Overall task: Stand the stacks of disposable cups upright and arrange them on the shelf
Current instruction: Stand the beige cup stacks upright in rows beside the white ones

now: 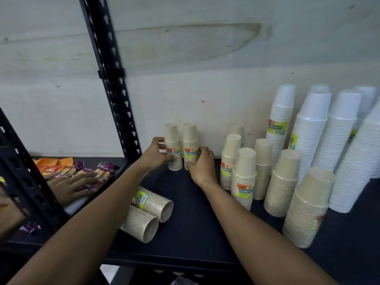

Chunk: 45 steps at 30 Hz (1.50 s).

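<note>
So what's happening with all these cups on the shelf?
A person is arranging cups on a black metal shelf. Their left hand grips one small upright stack of beige paper cups; the right hand grips a second beige stack beside it. Two more beige stacks lie on their sides nearer the front, not yet stood up.

The left hand (154,153) covers part of the label on the left small stack (172,138); the right hand (202,168) hides the foot of the right small stack (190,136); the lying stacks (156,204) vanish at their closed ends under the left forearm (92,212); the rightmost white stack (355,171) is cut by the edge; the nearest beige stack (307,208) is blurred.
</note>
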Motion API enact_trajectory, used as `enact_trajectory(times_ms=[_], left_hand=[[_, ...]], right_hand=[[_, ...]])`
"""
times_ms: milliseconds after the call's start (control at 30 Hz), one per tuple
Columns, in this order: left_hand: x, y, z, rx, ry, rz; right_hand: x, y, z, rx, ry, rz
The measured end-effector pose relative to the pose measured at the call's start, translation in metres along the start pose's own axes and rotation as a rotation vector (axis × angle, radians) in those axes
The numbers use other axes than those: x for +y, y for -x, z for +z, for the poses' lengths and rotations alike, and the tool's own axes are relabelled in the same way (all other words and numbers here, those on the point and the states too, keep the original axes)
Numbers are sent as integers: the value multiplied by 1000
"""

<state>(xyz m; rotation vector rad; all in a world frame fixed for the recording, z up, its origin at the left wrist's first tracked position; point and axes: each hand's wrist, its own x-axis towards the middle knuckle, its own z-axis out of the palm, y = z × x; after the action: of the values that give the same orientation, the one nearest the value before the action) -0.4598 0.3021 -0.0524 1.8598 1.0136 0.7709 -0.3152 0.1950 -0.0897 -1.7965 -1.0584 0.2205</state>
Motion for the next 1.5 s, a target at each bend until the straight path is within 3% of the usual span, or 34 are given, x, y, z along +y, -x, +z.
enact_trajectory(times_ms=[1133, 1500], left_hand=[[4, 4, 3, -43, 27, 9], [24, 53, -30, 125, -113, -35]], right_hand=[[0, 1, -1, -24, -50, 2], [-16, 36, -19, -13, 1, -76]])
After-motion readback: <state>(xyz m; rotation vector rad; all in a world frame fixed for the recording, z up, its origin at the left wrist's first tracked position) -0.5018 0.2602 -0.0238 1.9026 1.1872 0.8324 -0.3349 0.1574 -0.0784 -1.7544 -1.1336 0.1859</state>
